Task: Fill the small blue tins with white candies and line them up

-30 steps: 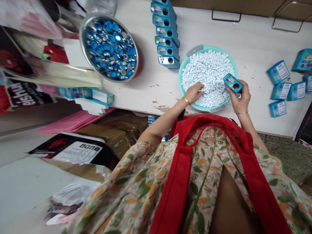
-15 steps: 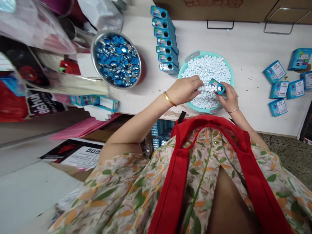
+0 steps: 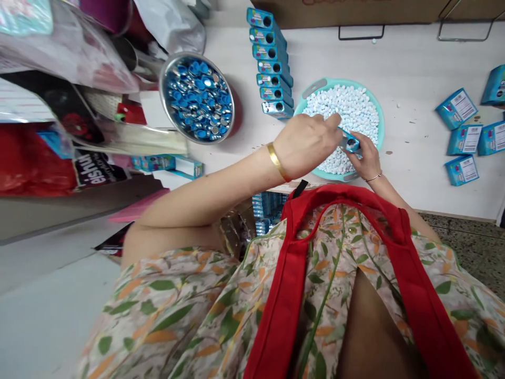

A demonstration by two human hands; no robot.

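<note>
My right hand (image 3: pixel 366 156) is closed around a small blue box (image 3: pixel 352 143) with a round hole in its narrow face, tilted above a turquoise basin (image 3: pixel 379 113). White pellets (image 3: pixel 347 100) that look like candies fill the basin. My left hand (image 3: pixel 310 143), with a gold bangle at its wrist, is palm down with curled fingers against the left end of the box. Its fingertips are mostly hidden, so whatever they pinch cannot be made out.
A steel bowl (image 3: pixel 162 102) of blue and silver caps stands left. Behind the basin's left side runs a row of blue boxes (image 3: pixel 272 67). More boxes (image 3: pixel 463 139) lie right. A brown carton (image 3: pixel 374 11) with wire handles borders the back; bags (image 3: pixel 87 47) crowd the far left.
My left hand has moved from over the pellets up to the box, its back now turned more to me. My right hand keeps hold of the box. The whole view has shifted slightly.
</note>
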